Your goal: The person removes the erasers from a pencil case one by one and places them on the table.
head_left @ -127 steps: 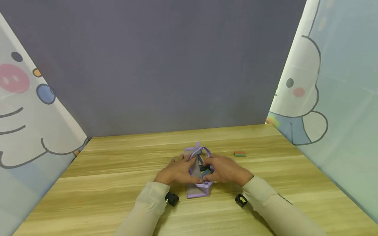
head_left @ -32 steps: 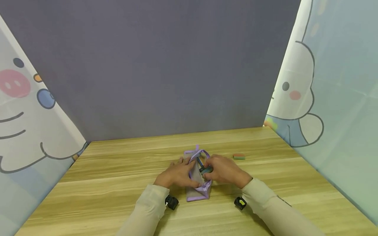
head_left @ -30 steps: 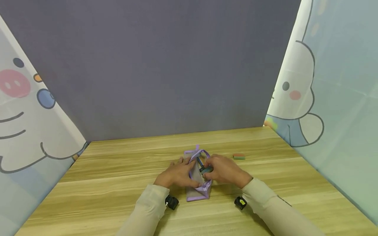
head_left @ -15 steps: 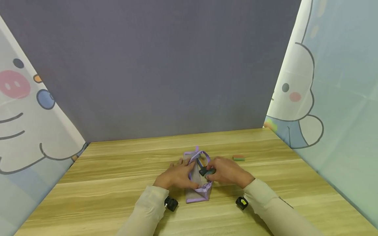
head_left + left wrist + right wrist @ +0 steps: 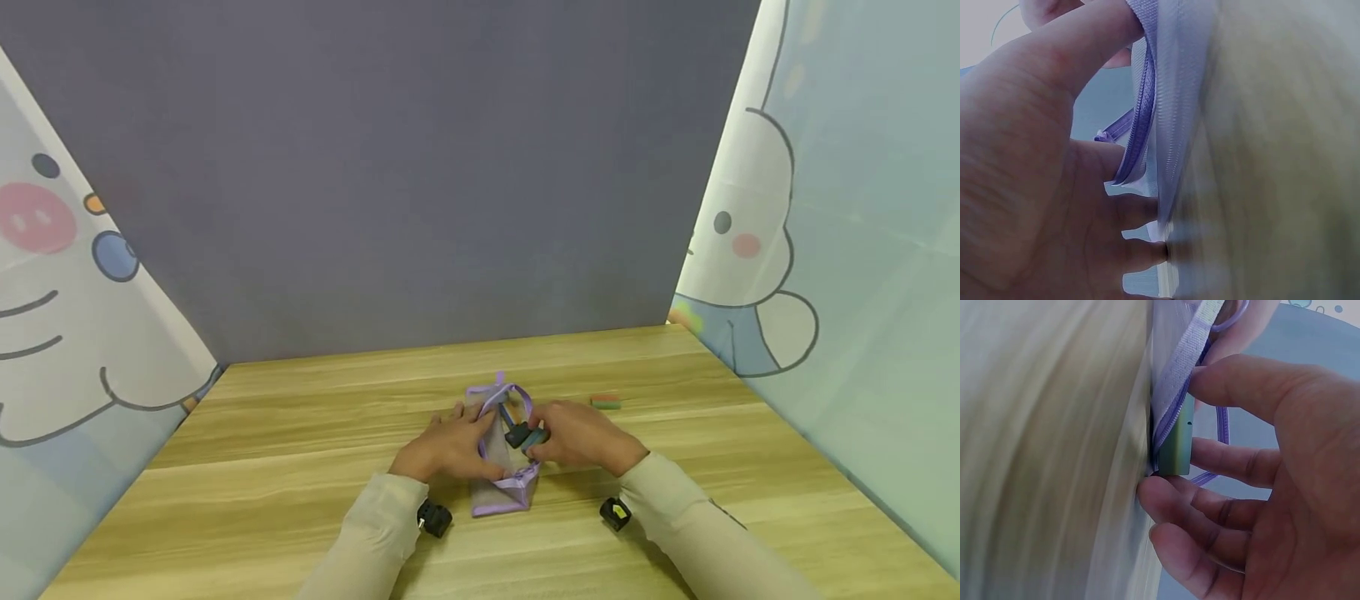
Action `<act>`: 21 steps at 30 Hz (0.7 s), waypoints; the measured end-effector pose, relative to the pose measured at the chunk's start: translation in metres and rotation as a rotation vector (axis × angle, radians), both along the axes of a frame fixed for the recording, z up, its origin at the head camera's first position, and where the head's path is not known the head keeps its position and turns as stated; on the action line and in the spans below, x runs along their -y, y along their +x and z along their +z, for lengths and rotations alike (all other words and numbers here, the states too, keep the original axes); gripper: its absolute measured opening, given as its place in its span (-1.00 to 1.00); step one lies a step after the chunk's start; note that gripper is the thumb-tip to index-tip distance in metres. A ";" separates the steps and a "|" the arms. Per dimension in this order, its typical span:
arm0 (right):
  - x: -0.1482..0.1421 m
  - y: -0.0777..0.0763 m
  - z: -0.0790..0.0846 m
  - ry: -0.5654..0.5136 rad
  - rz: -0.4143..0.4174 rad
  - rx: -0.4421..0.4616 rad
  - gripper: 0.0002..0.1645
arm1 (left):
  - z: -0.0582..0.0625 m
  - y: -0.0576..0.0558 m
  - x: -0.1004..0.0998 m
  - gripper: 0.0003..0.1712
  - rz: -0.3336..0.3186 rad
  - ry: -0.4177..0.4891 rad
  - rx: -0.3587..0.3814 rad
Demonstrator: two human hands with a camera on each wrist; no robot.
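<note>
A grey mesh pouch (image 5: 491, 492) with purple trim and an unzipped opening lies on the table between my hands. My left hand (image 5: 450, 446) rests spread on its left side, thumb and index finger apart at the opening's edge; the left wrist view shows them against the purple zip (image 5: 1138, 134). From the right, my right hand (image 5: 577, 435) pinches a bluish-green striped block (image 5: 1175, 440) at the opening, thumb and fingers on it. Inside the pouch show a small black object (image 5: 517, 434), kind unclear, and a thin blue stick-like piece (image 5: 507, 415).
Beyond my right hand a small red-and-green block (image 5: 606, 401) lies on the wooden table (image 5: 262, 450). A grey panel (image 5: 435, 183) stands behind the table, with cartoon-printed sheets (image 5: 862, 250) at both sides.
Over the last seconds my right fingers have closed on the striped block and shifted it right, towards the opening's edge. More of the black object shows. My left hand stays nearly still.
</note>
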State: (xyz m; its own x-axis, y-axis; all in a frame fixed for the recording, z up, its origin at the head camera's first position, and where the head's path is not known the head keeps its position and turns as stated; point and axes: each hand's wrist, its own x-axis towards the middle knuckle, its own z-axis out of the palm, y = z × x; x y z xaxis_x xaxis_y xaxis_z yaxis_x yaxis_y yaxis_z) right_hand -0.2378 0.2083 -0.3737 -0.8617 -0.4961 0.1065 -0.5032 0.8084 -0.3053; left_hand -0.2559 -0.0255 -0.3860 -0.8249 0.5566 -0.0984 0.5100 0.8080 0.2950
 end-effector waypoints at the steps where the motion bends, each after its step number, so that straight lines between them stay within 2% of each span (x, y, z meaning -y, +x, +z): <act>1: 0.000 0.000 0.000 0.000 -0.006 0.007 -0.66 | -0.001 0.000 0.000 0.23 0.002 0.001 0.000; 5: -0.001 -0.001 0.000 0.000 -0.026 0.036 -0.66 | -0.001 0.000 0.001 0.23 -0.008 0.007 -0.002; 21: 0.001 0.000 0.004 0.008 -0.037 0.058 -0.61 | -0.002 -0.003 0.003 0.24 -0.004 -0.001 -0.006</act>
